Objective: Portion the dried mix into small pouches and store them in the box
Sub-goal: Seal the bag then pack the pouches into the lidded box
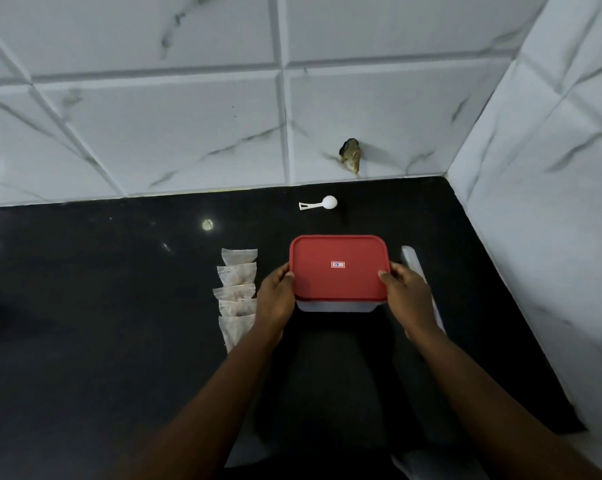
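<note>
Lying just outside the left fingers, a column of small clear plastic pouches of brownish dried mix overlaps on the black polished counter. They look light, limp and slippery, and are best pinched at a top edge. The left hand grips the left end of the rectangular box with a red plastic lid and a clear body, thumb on the lid rim and the other fingers curled out of sight below. Between the two thumbs, the box looks stiff, smooth and light, so holding both short ends suits it. I cannot tell whether it rests on the counter. Its small white-and-red sticker carries marks too small to read. Well beyond the fingertips lies a white plastic scoop. The right hand grips the right end likewise. A clear plastic strip lies just behind its knuckles.
</note>
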`<state>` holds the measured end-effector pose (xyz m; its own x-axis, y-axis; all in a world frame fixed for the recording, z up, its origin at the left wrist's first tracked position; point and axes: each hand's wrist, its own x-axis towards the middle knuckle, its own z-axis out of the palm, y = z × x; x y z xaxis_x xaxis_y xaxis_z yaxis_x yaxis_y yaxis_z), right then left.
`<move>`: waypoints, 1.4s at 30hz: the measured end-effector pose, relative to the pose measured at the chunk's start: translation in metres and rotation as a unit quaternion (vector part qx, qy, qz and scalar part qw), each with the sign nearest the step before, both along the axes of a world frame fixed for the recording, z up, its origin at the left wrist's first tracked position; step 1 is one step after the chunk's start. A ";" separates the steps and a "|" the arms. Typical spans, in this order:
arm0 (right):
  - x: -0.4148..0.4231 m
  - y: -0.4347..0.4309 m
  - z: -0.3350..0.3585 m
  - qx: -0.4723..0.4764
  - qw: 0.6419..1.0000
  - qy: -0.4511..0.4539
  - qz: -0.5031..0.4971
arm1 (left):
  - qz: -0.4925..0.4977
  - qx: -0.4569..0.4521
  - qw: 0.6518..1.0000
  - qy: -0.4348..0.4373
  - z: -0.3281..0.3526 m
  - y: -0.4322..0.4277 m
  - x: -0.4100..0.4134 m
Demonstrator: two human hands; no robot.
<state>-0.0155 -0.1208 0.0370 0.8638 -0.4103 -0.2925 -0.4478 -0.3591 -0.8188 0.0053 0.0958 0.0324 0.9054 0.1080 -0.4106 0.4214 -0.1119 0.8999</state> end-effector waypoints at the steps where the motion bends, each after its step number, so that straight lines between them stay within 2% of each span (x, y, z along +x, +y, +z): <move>1: -0.004 0.000 0.000 -0.001 1.000 -0.001 0.003 | -0.003 0.002 1.000 0.000 -0.001 0.000 -0.004; 6: -0.016 -0.001 -0.003 -0.035 0.999 -0.006 0.022 | 0.003 -0.019 1.000 0.016 -0.011 0.005 -0.023; 8: -0.020 0.002 -0.005 -0.110 0.991 -0.060 0.045 | -0.002 -0.041 0.999 0.013 -0.018 0.009 -0.026; 11: -0.025 0.015 -0.004 -0.247 0.937 -0.174 0.173 | -0.033 -0.075 0.997 0.000 -0.032 0.016 -0.032; 14: -0.024 0.042 0.001 -0.292 0.880 -0.194 0.320 | -0.059 -0.054 0.996 -0.045 -0.028 0.018 -0.044; 16: -0.020 0.060 0.001 -0.304 0.863 -0.189 0.357 | -0.101 -0.016 0.991 -0.087 -0.029 0.018 -0.050; 21: -0.009 0.089 0.004 -0.318 0.870 -0.128 0.356 | -0.164 0.070 0.970 -0.166 -0.029 0.019 -0.051; 28: -0.003 0.103 0.025 -0.353 0.854 -0.057 0.379 | -0.167 0.089 0.971 -0.144 -0.045 0.016 -0.057; 31: 0.004 0.104 0.037 -0.373 0.843 -0.054 0.384 | -0.169 0.100 0.971 -0.137 -0.048 0.019 -0.056; 35: 0.009 0.095 0.045 -0.289 0.886 -0.077 0.354 | -0.188 0.131 0.964 -0.135 -0.053 0.020 -0.053; 38: 0.013 0.086 0.052 -0.236 0.902 -0.086 0.351 | -0.194 0.145 0.961 -0.136 -0.053 0.020 -0.052; 40: 0.013 0.081 0.057 -0.211 0.908 -0.089 0.351 | -0.199 0.150 0.959 -0.136 -0.052 0.020 -0.051; 42: 0.011 0.081 0.058 -0.237 0.897 -0.102 0.360 | -0.194 0.150 0.959 -0.143 -0.052 0.021 -0.051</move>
